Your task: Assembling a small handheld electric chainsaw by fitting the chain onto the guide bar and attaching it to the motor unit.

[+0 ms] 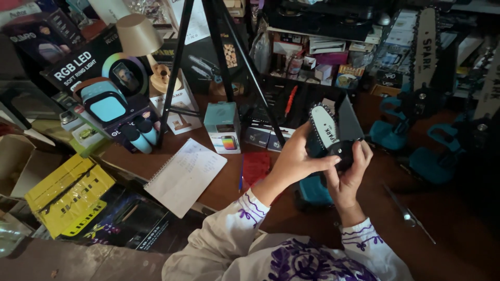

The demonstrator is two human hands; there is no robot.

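White sleeves (245, 229) with purple embroidery fill the bottom of my view, soft cloth bunched at both wrists. From them my left hand (294, 158) and right hand (348, 174) rise to meet around a small chainsaw (328, 140), held just above the brown wooden table (448, 213). Left fingers wrap the side of the black body below the pale, rounded guide bar; right fingers are curled tight against the black housing from the other side — both grasping the saw, neither slack. Its teal base (315, 190) sits low between my wrists.

Room is scarce. A red ridged pad (256, 167) lies just beside my left forearm, and a spiral notebook (185, 174) with plain paper lies further left, near the table edge. Black tripod legs (229, 67) stand behind, a small teal box (223, 126) between them. To the right, bare wood offers the only open stretch, with a thin metal tool (409, 213) lying on it. Two more teal chainsaws (416, 119) stand beyond, well apart from my hands. Yellow glossy cartons (67, 195) crowd the lower left.
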